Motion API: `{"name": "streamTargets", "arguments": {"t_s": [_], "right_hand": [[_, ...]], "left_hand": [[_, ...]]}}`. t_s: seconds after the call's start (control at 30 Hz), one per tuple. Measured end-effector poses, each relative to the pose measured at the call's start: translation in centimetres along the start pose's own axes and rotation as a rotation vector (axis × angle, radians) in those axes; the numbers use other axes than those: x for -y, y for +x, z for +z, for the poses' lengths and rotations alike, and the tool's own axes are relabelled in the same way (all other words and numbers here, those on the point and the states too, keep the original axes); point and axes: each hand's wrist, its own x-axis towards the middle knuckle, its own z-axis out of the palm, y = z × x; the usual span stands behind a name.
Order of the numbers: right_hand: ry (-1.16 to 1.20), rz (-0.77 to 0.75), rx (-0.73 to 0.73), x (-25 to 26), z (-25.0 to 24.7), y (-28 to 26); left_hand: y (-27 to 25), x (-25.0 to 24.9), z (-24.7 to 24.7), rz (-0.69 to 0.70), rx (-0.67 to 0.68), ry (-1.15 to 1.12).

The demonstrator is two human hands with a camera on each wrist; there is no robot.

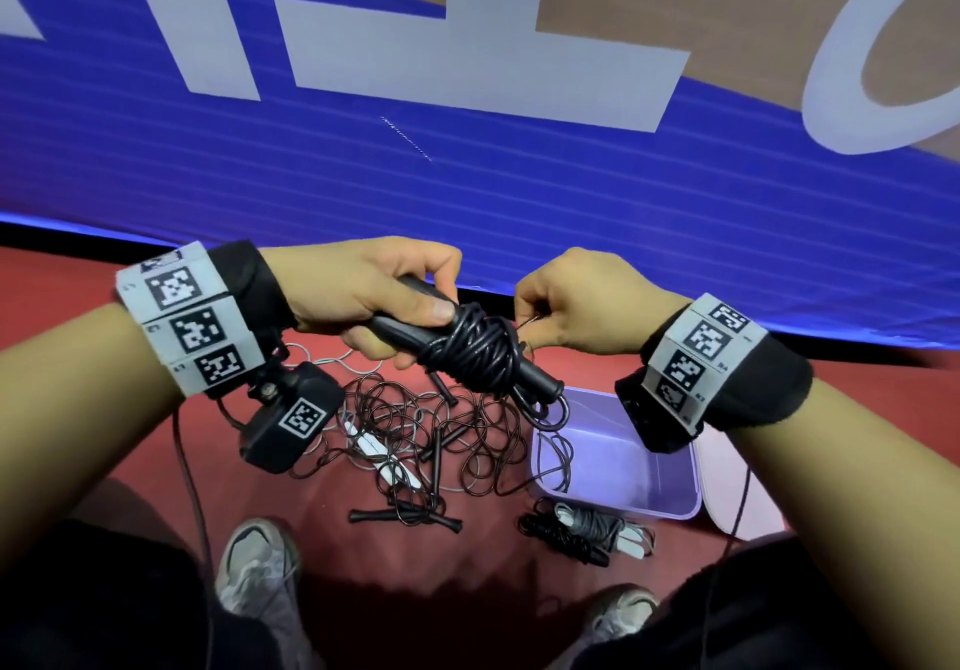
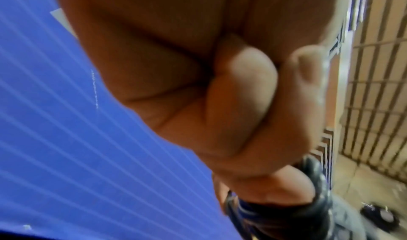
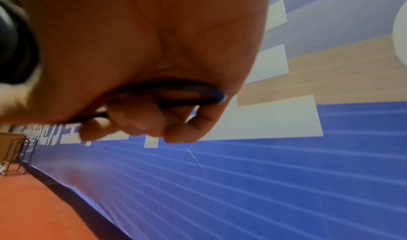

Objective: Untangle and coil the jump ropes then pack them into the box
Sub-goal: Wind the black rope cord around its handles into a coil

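At the centre of the head view the left hand [image 1: 358,295] grips the handles of a black jump rope [image 1: 475,349] wound into a bundle. The right hand [image 1: 576,305], just right of it, pinches the cord's loose end. Below them on the red floor [image 1: 130,466] lie tangled ropes [image 1: 415,435], and lower right the lilac box [image 1: 670,508].

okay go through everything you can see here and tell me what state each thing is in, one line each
black jump rope: cord wound around its handles, held up
left hand: grips the handles
right hand: pinches the cord end
rope pile: tangled on floor
purple box: open, one cord loop hanging in
two rope bundles: coiled, outside box
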Motion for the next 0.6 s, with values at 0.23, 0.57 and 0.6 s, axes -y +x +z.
{"name": "streamTargets", "arguments": {"t_s": [0.23, 0.57, 0.6], "right_hand": [[0.089, -0.045, -0.004, 1.6, 0.6, 0.0], [0.713, 0.146, -0.018, 3.3, -0.2, 0.2], [0.789, 0.17, -0.029, 3.3, -0.3, 0.1]], "left_hand": [[0.8, -0.6, 0.6, -0.117, -0.078, 0.376], [1.8, 0.0, 1.4, -0.183, -0.243, 0.645], [1.8, 0.0, 1.3, -0.175, -0.274, 0.648]]}}
